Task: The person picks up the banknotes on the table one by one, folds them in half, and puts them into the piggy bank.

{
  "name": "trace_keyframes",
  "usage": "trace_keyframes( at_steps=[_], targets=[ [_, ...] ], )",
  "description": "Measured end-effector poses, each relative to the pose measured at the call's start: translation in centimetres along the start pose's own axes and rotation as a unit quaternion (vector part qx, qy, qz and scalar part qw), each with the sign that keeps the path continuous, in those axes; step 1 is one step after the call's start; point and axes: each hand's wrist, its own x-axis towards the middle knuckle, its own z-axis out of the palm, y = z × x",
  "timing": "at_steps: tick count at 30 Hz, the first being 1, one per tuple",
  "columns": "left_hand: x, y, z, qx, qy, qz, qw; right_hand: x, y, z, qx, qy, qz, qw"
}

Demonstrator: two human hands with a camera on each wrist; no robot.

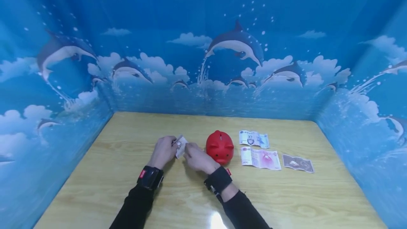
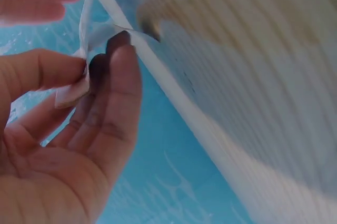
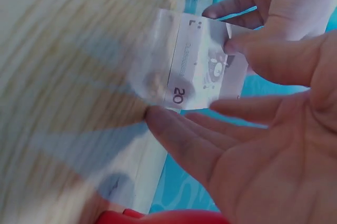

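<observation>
My left hand (image 1: 163, 151) pinches a small folded banknote (image 1: 180, 146) between thumb and fingers, held just above the wooden table. In the right wrist view the note (image 3: 202, 68) bears a printed 20. The left wrist view shows the left thumb against the folded paper (image 2: 73, 89), the other fingers extended behind it. My right hand (image 1: 198, 158) is close by the note's right side. Its fingers look nearly straight, and whether they touch the note's edge is unclear. Beside that hand sits a red pig-shaped money box (image 1: 220, 147) with a slot on top.
Right of the money box lie a blue 10 banknote (image 1: 253, 139), a pinkish 100 banknote (image 1: 260, 158) and a grey-brown banknote (image 1: 298, 163), all flat. The pale wooden table (image 1: 127, 130) is enclosed at the back and sides by a blue dolphin-print curtain (image 1: 203, 98).
</observation>
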Motion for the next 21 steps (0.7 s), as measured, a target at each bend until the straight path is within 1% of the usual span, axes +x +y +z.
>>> trace_keyframes(
  at_steps=[4, 6, 8, 12, 14, 16, 18, 21],
  targets=[
    [0.1, 0.3, -0.3, -0.038, 0.009, -0.003, 0.9992, 0.1, 0.1, -0.2, 0.037, 0.019, 0.003, 0.9991],
    [0.0, 0.4, -0.6, -0.072, 0.013, -0.007, 0.9973, 0.2, 0.0, -0.2, 0.055, 0.035, -0.002, 0.9979],
    [0.3, 0.8, -1.0, -0.108, 0.024, -0.005, 0.9938, 0.4, -0.1, -0.6, 0.073, 0.054, -0.004, 0.9959],
    [0.5, 1.4, -1.8, -0.175, 0.044, -0.017, 0.9834, 0.8, -0.4, -1.2, 0.124, 0.087, -0.015, 0.9884],
    [0.4, 1.6, -2.0, -0.205, 0.049, -0.022, 0.9773, 0.7, -0.6, -1.4, 0.157, 0.101, -0.013, 0.9823],
    [0.3, 1.9, -2.0, -0.237, 0.051, -0.023, 0.9699, 0.5, -0.7, -1.5, 0.197, 0.114, -0.008, 0.9737],
    [0.1, 2.1, -2.0, -0.279, 0.046, -0.026, 0.9589, 0.3, -0.9, -1.6, 0.234, 0.125, -0.002, 0.9642],
    [-0.3, 2.5, -2.1, -0.339, 0.038, -0.032, 0.9396, -0.1, -1.2, -1.8, 0.265, 0.147, -0.006, 0.9529]
  ],
)
